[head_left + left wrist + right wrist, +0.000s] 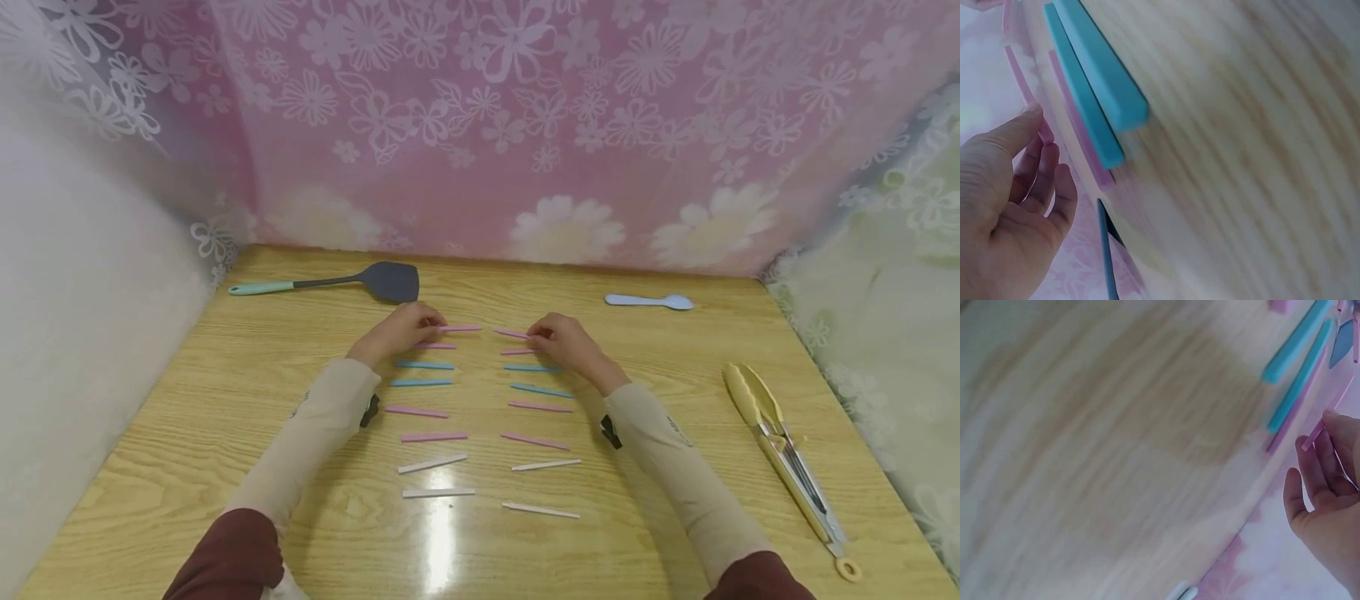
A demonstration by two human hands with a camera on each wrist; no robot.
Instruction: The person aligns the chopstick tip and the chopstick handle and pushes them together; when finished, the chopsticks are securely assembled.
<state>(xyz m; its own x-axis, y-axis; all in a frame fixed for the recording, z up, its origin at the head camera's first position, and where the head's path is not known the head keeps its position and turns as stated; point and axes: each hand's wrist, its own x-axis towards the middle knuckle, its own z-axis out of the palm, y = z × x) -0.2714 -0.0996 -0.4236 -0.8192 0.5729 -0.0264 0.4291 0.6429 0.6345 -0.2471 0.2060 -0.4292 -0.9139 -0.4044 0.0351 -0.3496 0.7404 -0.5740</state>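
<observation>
My left hand (pixel 405 327) pinches a slim pink plastic stick (pixel 461 328) near its left end, between thumb and fingers. Across from it, my right hand (pixel 567 340) pinches another pink stick (pixel 511 333) by its right end. The tips of the two sticks point toward each other with a small gap between. Below the left hand runs a column of similar sticks: pink (pixel 416 412), blue (pixel 425 365) and white (pixel 438 493). A matching column with pink (pixel 540 407), blue (pixel 542 390) and white (pixel 546 465) sticks lies below the right hand.
A dark turner (pixel 390 282) with a mint handle lies at the back left of the wooden table (pixel 202 417). A pale blue spoon (pixel 648 301) rests at the back right, and yellow-tipped tongs (pixel 787 458) lie on the right. A pink flowered cloth (pixel 465 183) hangs behind.
</observation>
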